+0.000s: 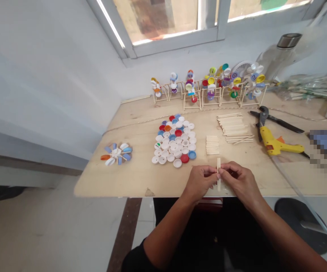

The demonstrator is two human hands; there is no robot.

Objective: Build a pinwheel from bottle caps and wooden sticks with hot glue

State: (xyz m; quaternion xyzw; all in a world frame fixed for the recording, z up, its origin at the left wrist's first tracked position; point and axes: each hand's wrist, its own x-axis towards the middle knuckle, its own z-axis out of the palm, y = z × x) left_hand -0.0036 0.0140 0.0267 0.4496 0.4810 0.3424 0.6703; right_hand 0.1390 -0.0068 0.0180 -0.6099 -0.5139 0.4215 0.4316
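Observation:
Near the table's front edge, my left hand [201,182] and my right hand [240,183] meet with thumbs and fingertips pinched around a pair of thin wooden sticks [219,162]. The two sticks stand side by side, lengthwise away from me, and my thumbs cover their middle. Just beyond my hands lies a row of short wooden sticks [212,145]. A larger pile of longer sticks [234,127] is farther back. Left of my hands, many plastic bottle caps [177,143], mostly white with some red and blue, are spread in a group.
A wheel of caps on sticks [117,153] lies at the left. Several stick frames with cap wheels [211,88] line the back. On the right are a yellow glue gun [279,143], black-handled pliers [282,121] and bagged sticks [313,87]. A cord [140,122] crosses the table.

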